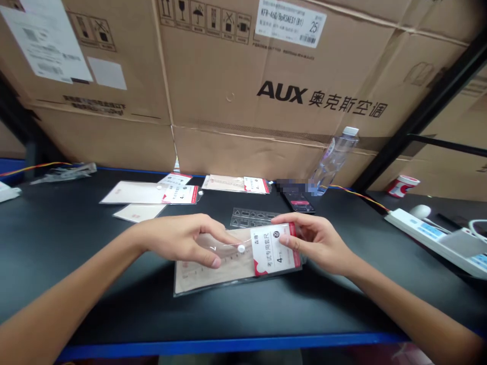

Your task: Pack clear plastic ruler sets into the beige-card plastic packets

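One ruler-set pouch (pixel 234 269), frame centre | long axis roughly left-right | I see right hand (pixel 319 246) pinching its right end | left hand (pixel 184 241) at snap button (pixel 241 248), thumb/index apart

Two bare hands with slim, uncovered forearms.

The left hand (pixel 178 238) and the right hand (pixel 325 246) both have slender fingers and smooth, plain backs. The left thumb (pixel 205 257) ends in a short, rounded nail; the right thumb (pixel 300 245) is just as slim, its nail too small to make out well. Some of the other fingers are partly hidden. The left wrist (pixel 142 235) and the right wrist (pixel 352 263) are bare and narrow. The left forearm (pixel 83 274) and the right forearm (pixel 403 299) are lean, broadening gradually from the wrists, and uncovered right to the edge of view.
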Demonstrator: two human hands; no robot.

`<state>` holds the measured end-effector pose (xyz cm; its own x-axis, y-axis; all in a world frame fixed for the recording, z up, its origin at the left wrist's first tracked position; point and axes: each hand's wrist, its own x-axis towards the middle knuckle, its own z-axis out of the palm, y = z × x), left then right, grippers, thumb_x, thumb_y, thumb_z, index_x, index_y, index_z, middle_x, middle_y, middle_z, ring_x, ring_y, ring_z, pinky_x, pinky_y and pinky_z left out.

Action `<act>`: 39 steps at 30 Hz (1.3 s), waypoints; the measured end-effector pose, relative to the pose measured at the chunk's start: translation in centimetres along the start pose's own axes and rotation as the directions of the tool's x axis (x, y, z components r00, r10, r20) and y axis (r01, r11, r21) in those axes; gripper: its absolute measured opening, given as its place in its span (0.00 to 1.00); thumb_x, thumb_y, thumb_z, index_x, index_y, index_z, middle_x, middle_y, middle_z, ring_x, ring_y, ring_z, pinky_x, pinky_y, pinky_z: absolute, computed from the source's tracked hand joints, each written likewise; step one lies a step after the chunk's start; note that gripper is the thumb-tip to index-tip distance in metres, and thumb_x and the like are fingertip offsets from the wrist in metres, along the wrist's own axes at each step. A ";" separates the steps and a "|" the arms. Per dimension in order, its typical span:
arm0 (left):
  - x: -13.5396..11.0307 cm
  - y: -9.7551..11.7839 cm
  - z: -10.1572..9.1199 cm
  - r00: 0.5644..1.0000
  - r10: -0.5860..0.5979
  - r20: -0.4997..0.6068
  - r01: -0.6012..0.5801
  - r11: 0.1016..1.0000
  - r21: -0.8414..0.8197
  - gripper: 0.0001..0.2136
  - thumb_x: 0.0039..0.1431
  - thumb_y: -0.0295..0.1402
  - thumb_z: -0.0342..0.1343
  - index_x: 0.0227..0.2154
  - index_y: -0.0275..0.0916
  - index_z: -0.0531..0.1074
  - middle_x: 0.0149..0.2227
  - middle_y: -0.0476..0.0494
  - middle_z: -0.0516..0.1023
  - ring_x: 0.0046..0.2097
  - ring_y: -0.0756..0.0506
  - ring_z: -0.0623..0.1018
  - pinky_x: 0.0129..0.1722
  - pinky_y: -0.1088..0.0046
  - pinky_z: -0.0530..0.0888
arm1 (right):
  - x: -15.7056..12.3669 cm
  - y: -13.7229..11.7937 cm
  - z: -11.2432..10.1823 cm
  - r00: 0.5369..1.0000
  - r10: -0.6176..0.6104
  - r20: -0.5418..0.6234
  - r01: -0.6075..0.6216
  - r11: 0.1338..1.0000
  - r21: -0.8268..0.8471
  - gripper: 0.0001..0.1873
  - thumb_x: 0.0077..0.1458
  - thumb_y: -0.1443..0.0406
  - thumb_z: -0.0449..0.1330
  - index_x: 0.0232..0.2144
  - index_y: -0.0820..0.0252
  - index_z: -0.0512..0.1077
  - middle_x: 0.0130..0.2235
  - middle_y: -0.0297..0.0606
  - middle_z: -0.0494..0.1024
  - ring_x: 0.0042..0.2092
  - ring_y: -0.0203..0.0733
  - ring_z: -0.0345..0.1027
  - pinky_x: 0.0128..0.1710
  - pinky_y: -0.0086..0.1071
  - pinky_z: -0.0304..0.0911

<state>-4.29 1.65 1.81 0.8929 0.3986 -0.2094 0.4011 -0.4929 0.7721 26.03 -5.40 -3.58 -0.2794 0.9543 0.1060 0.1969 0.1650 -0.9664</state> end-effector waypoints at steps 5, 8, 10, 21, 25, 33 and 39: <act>-0.1 0.4 0.2 0.999 0.006 0.048 -0.009 0.998 0.054 0.19 0.57 0.40 0.62 0.52 0.47 0.78 0.46 0.47 0.81 0.46 0.42 0.77 0.44 0.74 0.72 | 0.1 0.1 0.2 0.999 0.009 0.041 -0.010 0.999 0.034 0.21 0.54 0.58 0.68 0.49 0.56 0.75 0.43 0.39 0.79 0.38 0.41 0.75 0.34 0.31 0.73; 0.1 0.3 0.2 0.994 0.057 -0.094 -0.049 0.995 0.085 0.19 0.57 0.40 0.61 0.52 0.47 0.78 0.49 0.45 0.80 0.49 0.42 0.77 0.48 0.72 0.71 | 0.2 -0.2 0.1 0.999 0.022 0.034 -0.023 0.999 0.040 0.20 0.55 0.57 0.68 0.48 0.57 0.75 0.41 0.39 0.79 0.38 0.41 0.75 0.35 0.31 0.73; 0.3 0.2 0.2 0.971 0.070 -0.229 -0.050 0.994 0.093 0.18 0.58 0.41 0.61 0.51 0.46 0.78 0.50 0.44 0.79 0.49 0.41 0.77 0.50 0.70 0.72 | 0.3 -0.4 0.0 0.999 0.028 0.020 -0.029 0.999 0.031 0.20 0.55 0.58 0.68 0.48 0.58 0.74 0.40 0.40 0.79 0.39 0.42 0.75 0.36 0.32 0.73; 1.0 0.3 0.9 0.972 0.032 -0.234 -0.053 0.995 -0.088 0.14 0.63 0.43 0.55 0.42 0.39 0.77 0.42 0.44 0.80 0.43 0.45 0.78 0.42 0.71 0.74 | 0.4 -0.7 0.2 0.996 0.018 -0.085 -0.019 1.000 -0.005 0.13 0.53 0.58 0.69 0.38 0.59 0.80 0.36 0.40 0.80 0.35 0.41 0.74 0.33 0.31 0.71; 1.8 -0.1 1.6 0.966 0.019 -0.260 -0.040 0.996 -0.077 0.14 0.61 0.43 0.57 0.45 0.40 0.74 0.43 0.45 0.78 0.42 0.46 0.76 0.40 0.72 0.73 | 0.3 -0.8 0.2 0.995 0.038 -0.089 -0.037 0.999 0.012 0.13 0.52 0.57 0.69 0.36 0.60 0.81 0.38 0.42 0.81 0.35 0.42 0.74 0.32 0.31 0.71; 1.9 0.0 1.7 0.937 -0.035 -0.347 -0.009 0.992 -0.127 0.15 0.58 0.42 0.61 0.44 0.41 0.72 0.35 0.48 0.76 0.35 0.48 0.75 0.33 0.74 0.71 | 0.5 -0.9 0.5 0.987 0.156 0.034 -0.159 0.963 0.218 0.39 0.51 0.61 0.71 0.63 0.49 0.63 0.46 0.39 0.80 0.43 0.44 0.77 0.40 0.36 0.76; 0.7 -1.7 -0.7 0.877 -0.185 -0.444 0.066 0.960 -0.271 0.21 0.51 0.41 0.67 0.48 0.43 0.74 0.35 0.49 0.79 0.37 0.45 0.78 0.32 0.75 0.72 | 1.3 -0.5 -0.1 0.984 0.159 -0.081 -0.120 0.925 0.360 0.23 0.52 0.62 0.70 0.50 0.58 0.74 0.48 0.42 0.80 0.43 0.41 0.78 0.37 0.28 0.78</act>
<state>-4.45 3.34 0.76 0.6178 0.7840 -0.0604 0.3889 -0.2379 0.8901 25.68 -4.26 -2.89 -0.1673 0.9854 -0.0308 -0.1229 -0.0519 -0.9911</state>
